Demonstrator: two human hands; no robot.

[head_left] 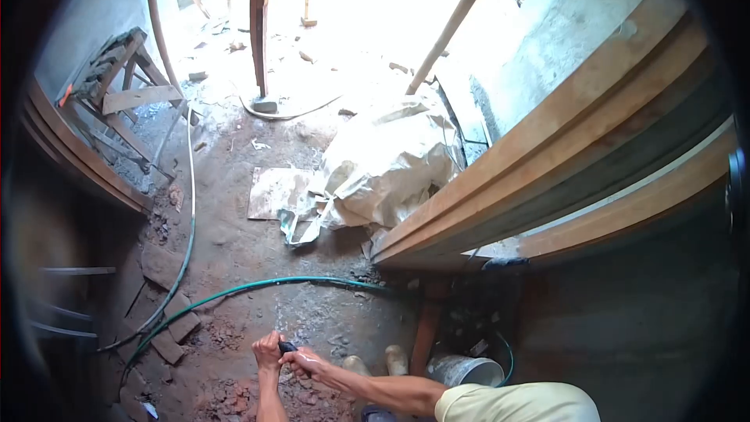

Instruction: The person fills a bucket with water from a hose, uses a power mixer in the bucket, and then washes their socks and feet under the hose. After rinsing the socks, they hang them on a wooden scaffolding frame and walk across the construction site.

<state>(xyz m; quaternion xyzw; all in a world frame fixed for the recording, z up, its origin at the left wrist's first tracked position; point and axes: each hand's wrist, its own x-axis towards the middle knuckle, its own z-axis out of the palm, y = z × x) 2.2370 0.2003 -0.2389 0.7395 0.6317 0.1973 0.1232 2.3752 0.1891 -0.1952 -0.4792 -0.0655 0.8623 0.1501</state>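
My left hand (pixel 268 350) is closed in a fist low in the view, above the rubble-strewn floor. Right beside it, my right hand (pixel 301 362) is wrapped round a short black handle (pixel 288 347). The handle's end sticks out between the two hands, touching or almost touching the left one. Whatever the handle belongs to is hidden, and what the left hand grips cannot be made out. Broken reddish rubble (pixel 234 398) lies on the ground below the hands.
A green hose (pixel 266 283) curves across the floor ahead, joined by a grey hose (pixel 191 211) at left. Loose bricks (pixel 183 328) lie near them. A wooden door frame (pixel 500 164), a pale tarp-covered heap (pixel 391 160), a bucket (pixel 469 371) and wooden props (pixel 259 39) stand around.
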